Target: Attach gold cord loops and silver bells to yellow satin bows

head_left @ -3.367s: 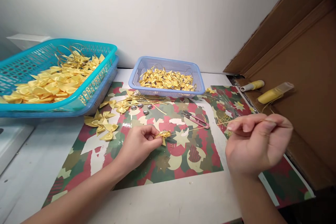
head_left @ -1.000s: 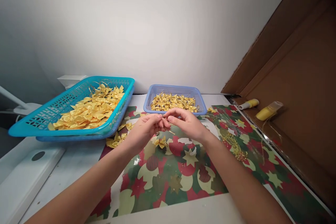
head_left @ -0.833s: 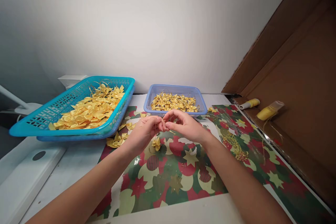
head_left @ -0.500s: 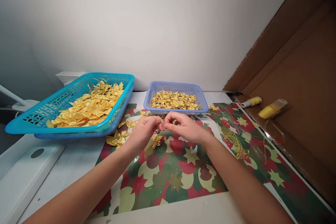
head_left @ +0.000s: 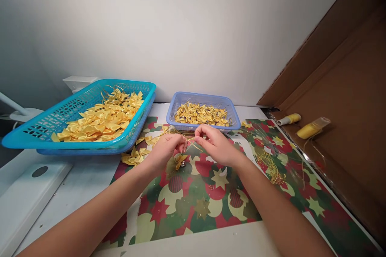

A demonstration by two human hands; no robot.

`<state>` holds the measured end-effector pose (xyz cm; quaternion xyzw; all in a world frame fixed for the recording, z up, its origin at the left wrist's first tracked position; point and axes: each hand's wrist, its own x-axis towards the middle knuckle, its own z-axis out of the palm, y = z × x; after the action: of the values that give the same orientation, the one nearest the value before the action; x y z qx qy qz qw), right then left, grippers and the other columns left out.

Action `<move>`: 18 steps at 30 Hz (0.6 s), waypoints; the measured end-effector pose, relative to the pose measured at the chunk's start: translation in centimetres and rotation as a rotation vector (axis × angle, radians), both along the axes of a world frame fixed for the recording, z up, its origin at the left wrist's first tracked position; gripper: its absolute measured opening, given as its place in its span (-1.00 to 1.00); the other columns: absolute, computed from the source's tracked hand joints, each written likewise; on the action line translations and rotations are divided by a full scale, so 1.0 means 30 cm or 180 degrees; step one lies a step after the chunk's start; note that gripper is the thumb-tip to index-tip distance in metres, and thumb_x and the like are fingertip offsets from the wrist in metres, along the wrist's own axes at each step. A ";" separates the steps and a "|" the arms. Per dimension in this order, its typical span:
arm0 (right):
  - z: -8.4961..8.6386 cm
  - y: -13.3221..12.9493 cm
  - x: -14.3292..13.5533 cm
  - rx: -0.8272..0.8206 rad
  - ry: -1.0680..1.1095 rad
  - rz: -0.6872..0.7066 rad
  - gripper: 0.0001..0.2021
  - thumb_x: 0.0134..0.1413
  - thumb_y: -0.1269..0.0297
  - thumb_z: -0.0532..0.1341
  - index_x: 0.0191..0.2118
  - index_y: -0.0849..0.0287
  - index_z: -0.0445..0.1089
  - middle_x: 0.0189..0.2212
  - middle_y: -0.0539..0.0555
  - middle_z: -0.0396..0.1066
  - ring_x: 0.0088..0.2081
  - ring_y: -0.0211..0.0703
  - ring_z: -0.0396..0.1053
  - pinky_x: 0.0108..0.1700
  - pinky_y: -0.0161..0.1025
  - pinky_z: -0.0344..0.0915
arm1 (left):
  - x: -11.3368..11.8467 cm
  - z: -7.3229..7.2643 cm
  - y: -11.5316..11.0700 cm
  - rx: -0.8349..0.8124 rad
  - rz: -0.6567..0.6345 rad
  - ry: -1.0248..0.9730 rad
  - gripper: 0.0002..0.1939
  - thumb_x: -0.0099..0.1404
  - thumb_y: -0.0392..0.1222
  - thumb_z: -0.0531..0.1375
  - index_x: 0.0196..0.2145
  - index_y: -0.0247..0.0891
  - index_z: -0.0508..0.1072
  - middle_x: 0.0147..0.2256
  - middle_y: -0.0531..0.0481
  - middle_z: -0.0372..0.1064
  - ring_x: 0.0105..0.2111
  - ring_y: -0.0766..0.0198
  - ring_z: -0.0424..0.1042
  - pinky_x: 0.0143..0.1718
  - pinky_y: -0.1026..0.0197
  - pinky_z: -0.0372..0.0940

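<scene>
My left hand is closed in a pinch on thin gold cord. Below its fingertips is a yellow ribbon bow with a small silver bell; whether it hangs or rests on the sheet, I cannot tell. Across a small gap, my right hand pinches thumb against forefinger at the gold cord that runs between the hands. More yellow bows lie on the patterned sheet left of my left hand.
A turquoise basket heaped with yellow bows stands at left, nested on a blue one. Behind my hands is a lilac basket of corded bows. Cut gold cords lie at right, near two yellow-wound tubes beside cardboard.
My hands have moved apart from touching fingertips, the right one shifting rightward. A stretch of gold cord now shows between them.
</scene>
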<state>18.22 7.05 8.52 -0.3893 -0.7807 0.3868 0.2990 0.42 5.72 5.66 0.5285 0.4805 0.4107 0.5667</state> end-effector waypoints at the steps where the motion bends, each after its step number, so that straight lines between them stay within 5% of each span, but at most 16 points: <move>1: -0.001 0.000 -0.002 0.0085 -0.0044 -0.0043 -0.86 0.20 0.36 0.05 -0.42 0.14 0.17 -0.41 -0.03 0.21 -0.36 -0.24 0.16 -0.33 -0.28 0.11 | 0.000 0.000 0.000 -0.0030 -0.0019 -0.0023 -0.73 0.05 -0.19 0.06 -0.75 -0.21 0.21 -0.66 0.07 0.16 -0.54 0.29 0.15 -0.43 0.25 0.14; 18: -0.039 0.003 -0.025 -0.0045 0.0209 -0.0172 -0.88 0.17 0.33 0.10 -0.41 0.16 0.24 -0.42 -0.04 0.27 -0.36 -0.26 0.22 -0.32 -0.29 0.14 | -0.008 0.010 -0.007 -0.0289 -0.1002 -0.0657 -0.68 0.04 -0.20 0.08 -0.73 -0.19 0.00 -0.55 0.07 -0.04 -0.44 0.25 0.01 -0.39 0.23 0.10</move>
<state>17.46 7.15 7.36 -0.3994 -0.7569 0.3966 0.3321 0.19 5.52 5.94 0.5260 0.3492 0.3469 0.6935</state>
